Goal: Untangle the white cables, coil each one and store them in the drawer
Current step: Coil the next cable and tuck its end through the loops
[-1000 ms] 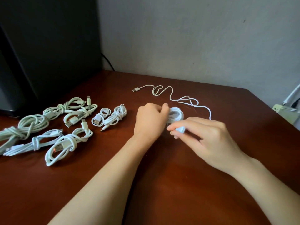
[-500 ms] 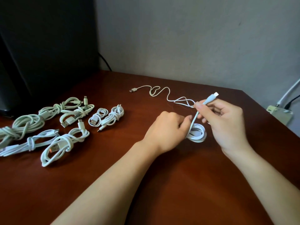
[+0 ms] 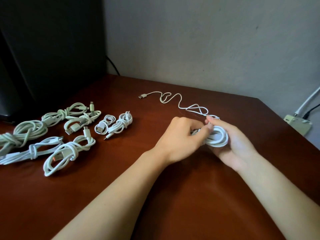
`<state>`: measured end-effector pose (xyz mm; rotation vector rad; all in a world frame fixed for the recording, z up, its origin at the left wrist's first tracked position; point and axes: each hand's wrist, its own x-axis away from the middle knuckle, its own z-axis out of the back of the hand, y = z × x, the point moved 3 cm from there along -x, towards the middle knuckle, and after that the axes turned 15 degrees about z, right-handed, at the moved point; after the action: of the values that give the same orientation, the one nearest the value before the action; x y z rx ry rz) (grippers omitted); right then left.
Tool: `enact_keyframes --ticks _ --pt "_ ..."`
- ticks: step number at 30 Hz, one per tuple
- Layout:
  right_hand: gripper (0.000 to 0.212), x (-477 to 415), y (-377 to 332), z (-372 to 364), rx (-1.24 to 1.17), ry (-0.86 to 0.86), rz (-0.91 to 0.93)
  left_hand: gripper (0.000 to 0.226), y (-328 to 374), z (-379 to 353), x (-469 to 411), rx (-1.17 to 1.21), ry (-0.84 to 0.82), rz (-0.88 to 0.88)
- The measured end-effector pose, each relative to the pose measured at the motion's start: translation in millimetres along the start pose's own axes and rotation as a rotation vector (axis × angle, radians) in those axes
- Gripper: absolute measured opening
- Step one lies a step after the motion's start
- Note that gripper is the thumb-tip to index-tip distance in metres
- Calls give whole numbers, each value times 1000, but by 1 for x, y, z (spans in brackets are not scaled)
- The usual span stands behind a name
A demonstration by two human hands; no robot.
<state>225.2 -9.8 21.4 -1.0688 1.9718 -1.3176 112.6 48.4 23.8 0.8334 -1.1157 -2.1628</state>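
A white cable coil point(image 3: 218, 139) is held between both hands above the brown table point(image 3: 121, 179). My left hand point(image 3: 181, 138) grips its left side with curled fingers. My right hand point(image 3: 232, 144) cups the coil from below and the right, thumb and fingertips meeting at its top. A loose white cable point(image 3: 174, 99) snakes across the table behind my hands, its USB plug point(image 3: 142, 96) at the far left end. Several coiled and knotted white cables point(image 3: 69, 151) lie in a group at the table's left. No drawer is in view.
A large black object point(image 3: 43, 49) stands at the back left, with a black wire point(image 3: 112, 64) behind it. A grey wall closes the back. A pale power strip point(image 3: 297, 124) with cords sits beyond the table's right edge.
My right hand has dropped from holding the cable's end up in the air to cupping the coil. The raised end has been wound in. Both hands sit closer together.
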Motion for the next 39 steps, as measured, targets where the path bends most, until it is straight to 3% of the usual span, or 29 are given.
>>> enact_keyframes --ticks 5,8,11,17,21,25,29,32,39 --pt "8 3 -4 -13 -210 -59 185 50 3 2 -5 424 33 107" --pt "4 8 -8 -13 61 -94 369 43 2 9 -8 685 -31 265" --pt "14 15 -12 -13 439 -89 630 43 -3 11 -10 808 -105 413" --pt "22 22 -8 -17 663 -140 860 43 -9 11 -9 920 -184 639" --pt "26 28 -12 -18 822 -176 1017 44 -12 10 -8 734 -119 663" --pt "15 36 -14 -24 950 -219 1179 52 -14 12 -9 775 -146 683" --pt "15 37 -14 -24 951 -213 1190 50 -15 14 -9 801 -169 688" --pt "8 34 -12 -23 858 -236 1068 44 -17 14 -9 796 -190 720" --pt "24 23 -11 -24 558 -306 783 44 -13 9 -11 892 -354 677"
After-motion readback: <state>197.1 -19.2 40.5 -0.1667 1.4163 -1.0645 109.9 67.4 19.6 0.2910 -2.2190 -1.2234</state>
